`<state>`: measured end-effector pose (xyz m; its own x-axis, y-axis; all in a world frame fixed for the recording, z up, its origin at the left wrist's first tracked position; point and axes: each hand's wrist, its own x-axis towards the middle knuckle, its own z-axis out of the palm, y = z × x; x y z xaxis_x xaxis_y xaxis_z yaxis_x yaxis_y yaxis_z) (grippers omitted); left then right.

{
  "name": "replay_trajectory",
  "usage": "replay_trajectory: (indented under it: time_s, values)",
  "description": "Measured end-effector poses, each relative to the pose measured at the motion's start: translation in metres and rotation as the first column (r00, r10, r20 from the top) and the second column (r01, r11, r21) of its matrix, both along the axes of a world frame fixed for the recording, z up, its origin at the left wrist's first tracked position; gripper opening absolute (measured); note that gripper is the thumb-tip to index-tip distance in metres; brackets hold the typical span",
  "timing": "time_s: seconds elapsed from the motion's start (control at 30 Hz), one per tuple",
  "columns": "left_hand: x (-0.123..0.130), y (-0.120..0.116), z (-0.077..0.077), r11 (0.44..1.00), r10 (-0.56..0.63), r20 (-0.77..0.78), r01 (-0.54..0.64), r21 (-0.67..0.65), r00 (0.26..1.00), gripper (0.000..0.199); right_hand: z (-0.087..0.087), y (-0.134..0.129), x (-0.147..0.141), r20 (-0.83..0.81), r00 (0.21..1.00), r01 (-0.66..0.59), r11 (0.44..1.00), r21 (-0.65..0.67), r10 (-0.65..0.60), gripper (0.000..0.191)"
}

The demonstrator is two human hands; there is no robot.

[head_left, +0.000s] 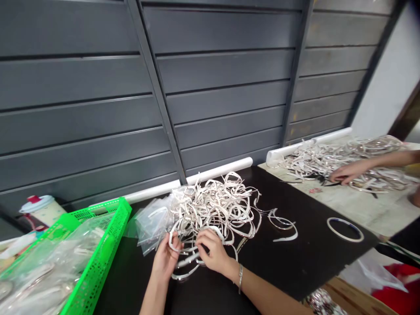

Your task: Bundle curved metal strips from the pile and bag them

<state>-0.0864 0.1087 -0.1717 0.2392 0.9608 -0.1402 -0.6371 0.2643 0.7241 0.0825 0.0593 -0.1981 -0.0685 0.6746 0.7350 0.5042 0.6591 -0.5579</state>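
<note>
My left hand (168, 259) is closed on a curved white band (171, 242) that arcs up over its fingers. Close by on its right, my right hand (212, 250) is bent over more of these thin bands, its fingertips partly hidden among them. Just beyond both hands lies a tangled pile of white and silvery curved bands (216, 203) on the black tabletop (262, 267). A few loose bands (185, 276) rest below and between the hands. Clear plastic bags (152, 225) lie flat at the pile's left side.
A green plastic basket (98, 267) with bagged bands stands at left, a lidded cup (42, 210) behind it. One ring-shaped band (345, 229) lies at right. Another person's hand (352, 171) reaches into a second pile (328, 159). White rolls (226, 165) line the grey wall.
</note>
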Motion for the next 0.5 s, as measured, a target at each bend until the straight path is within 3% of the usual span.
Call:
replay_trajectory:
  time_s: [0.1, 0.2, 0.37, 0.5]
  values:
    - [0.014, -0.010, -0.003, 0.994, 0.008, -0.153, 0.010, 0.113, 0.988, 0.024, 0.002, -0.015, -0.001, -0.017, 0.998, -0.053, 0.998, 0.026, 0.054, 0.022]
    - [0.033, -0.023, -0.006, 0.961, 0.038, -0.386, 0.072, 0.266, 0.922, 0.032, -0.008, -0.017, -0.003, 0.020, 0.996, -0.088, 0.996, -0.001, 0.088, 0.033]
    - [0.050, -0.041, -0.001, 0.832, 0.075, -0.705, 0.345, 0.434, 0.705, 0.040, -0.023, -0.008, -0.003, -0.008, 0.996, -0.084, 0.993, -0.084, 0.084, 0.021]
    - [0.036, -0.023, 0.008, 0.715, 0.206, -0.810, 0.480, 0.508, 0.550, 0.045, -0.019, -0.010, 0.001, -0.059, 0.992, -0.122, 0.978, -0.167, 0.113, 0.017]
